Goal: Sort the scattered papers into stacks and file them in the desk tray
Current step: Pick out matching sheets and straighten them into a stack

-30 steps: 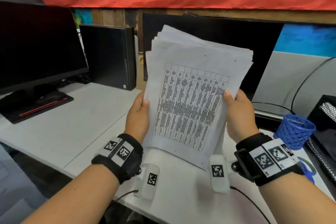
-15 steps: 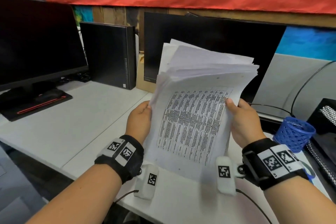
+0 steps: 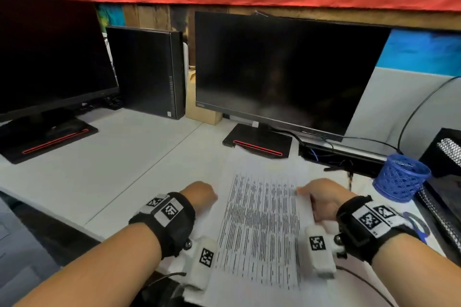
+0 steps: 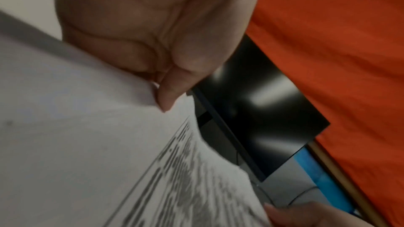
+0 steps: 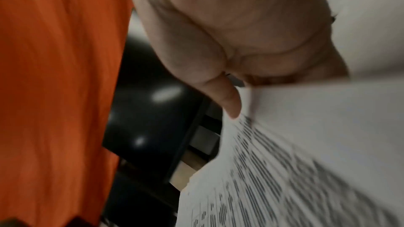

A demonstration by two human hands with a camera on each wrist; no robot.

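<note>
A stack of white papers, its top sheet printed with a table of text, lies low and nearly flat over the white desk in front of me. My left hand grips its left edge, thumb on top of the stack of papers. At the right edge my right hand holds on the same way, thumb pressed on the printed sheet. The fingers of both hands are hidden under the paper. The papers are blurred by motion.
A dark monitor with its stand is just beyond the papers. A second monitor and a black computer case stand at the left. A blue mesh cup and a black mesh tray sit at the right.
Both hands have swung the paper stack down from upright in front of the monitor to nearly flat over the desk, keeping their grip on its side edges.
</note>
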